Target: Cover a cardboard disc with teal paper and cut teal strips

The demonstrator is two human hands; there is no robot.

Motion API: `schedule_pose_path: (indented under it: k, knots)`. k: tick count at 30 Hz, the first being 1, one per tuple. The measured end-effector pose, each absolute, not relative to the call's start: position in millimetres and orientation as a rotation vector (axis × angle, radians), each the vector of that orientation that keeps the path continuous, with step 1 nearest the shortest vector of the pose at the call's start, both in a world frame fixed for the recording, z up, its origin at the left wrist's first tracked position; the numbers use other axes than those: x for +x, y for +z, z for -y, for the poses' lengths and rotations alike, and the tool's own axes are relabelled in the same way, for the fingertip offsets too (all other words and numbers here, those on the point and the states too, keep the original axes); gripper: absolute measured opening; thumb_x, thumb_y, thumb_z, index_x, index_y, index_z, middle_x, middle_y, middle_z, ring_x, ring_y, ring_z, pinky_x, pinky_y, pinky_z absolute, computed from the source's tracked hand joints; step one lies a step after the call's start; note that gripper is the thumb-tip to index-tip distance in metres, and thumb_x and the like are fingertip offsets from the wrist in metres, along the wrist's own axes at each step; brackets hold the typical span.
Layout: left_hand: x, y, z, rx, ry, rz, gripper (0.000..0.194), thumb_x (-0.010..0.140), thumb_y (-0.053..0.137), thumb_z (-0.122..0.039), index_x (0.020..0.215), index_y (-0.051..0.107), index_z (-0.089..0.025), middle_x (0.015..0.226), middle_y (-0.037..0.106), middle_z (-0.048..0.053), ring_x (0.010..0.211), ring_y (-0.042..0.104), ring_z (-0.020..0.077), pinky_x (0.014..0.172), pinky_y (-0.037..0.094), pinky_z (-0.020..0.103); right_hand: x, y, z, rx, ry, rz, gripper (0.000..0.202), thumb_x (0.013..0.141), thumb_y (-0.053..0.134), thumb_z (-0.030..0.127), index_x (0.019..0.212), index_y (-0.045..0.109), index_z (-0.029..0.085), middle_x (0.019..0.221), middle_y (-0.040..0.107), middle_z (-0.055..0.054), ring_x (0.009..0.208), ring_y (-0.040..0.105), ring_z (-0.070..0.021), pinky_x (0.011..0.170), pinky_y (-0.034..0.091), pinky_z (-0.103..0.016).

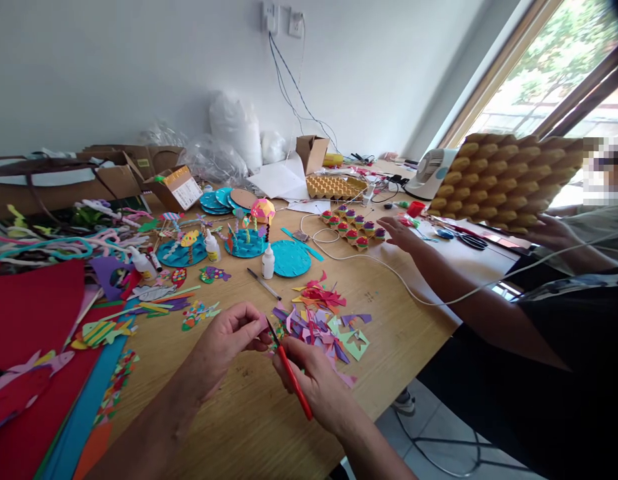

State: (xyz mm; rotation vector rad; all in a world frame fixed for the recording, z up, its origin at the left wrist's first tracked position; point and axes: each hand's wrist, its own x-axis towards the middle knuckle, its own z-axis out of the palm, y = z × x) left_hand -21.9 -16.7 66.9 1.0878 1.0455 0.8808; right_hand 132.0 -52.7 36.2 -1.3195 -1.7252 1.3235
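The left hand (231, 333) is above the desk (396, 303); its fingers (249, 330) pinch a small piece of pink paper (263, 322). The right hand (313, 380) grasps the red-handled scissors (295, 383), with the blades at the paper; cutting contact cannot be determined. Paper scraps (316, 325) lie just beyond the right hand. A glue bottle (267, 262) stands upright beside a blue disc (291, 259). A co-worker's hand (401, 235) is near the painted egg carton (353, 228).

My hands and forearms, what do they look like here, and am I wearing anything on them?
The left hand and right hand are bare, with no gloves showing. The left forearm and right forearm show no sleeves, watch or bracelet.
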Motion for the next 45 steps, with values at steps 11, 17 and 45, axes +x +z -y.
schedule_pose_path:
  k: [11,17,45]
  knots:
    - [-20.7,64.1,16.8,1.053,0.856,-0.993,0.018,0.070,0.062,-0.033,0.067,0.058,-0.016,0.062,0.063,0.000,0.063,0.056,0.0125,0.061,0.046,0.024,135.1,37.2,53.1,-1.335,1.357,1.699,0.022,0.083,0.040,0.025,0.063,0.039,0.018,0.056,0.036,0.005,0.052,0.031,-0.0073,0.044,0.023,-0.019]
    - [-19.1,61.2,14.5,1.051,0.859,-0.975,0.017,0.071,0.062,-0.032,0.068,0.058,-0.016,0.063,0.063,-0.001,0.063,0.056,0.0121,0.062,0.046,0.024,135.3,36.0,53.7,-1.306,1.367,1.677,0.023,0.083,0.040,0.024,0.061,0.038,0.018,0.055,0.033,0.006,0.051,0.028,-0.0069,0.043,0.021,-0.018]
    - [-20.5,59.6,13.8,1.167,0.794,-1.028,0.018,0.072,0.057,-0.032,0.064,0.055,-0.016,0.057,0.053,-0.003,0.051,0.048,0.0098,0.049,0.039,0.022,140.8,24.5,55.0,-1.275,1.543,1.514,0.033,0.084,0.043,0.045,0.065,0.044,0.017,0.049,0.042,0.005,0.044,0.038,-0.0070,0.042,0.027,-0.018]
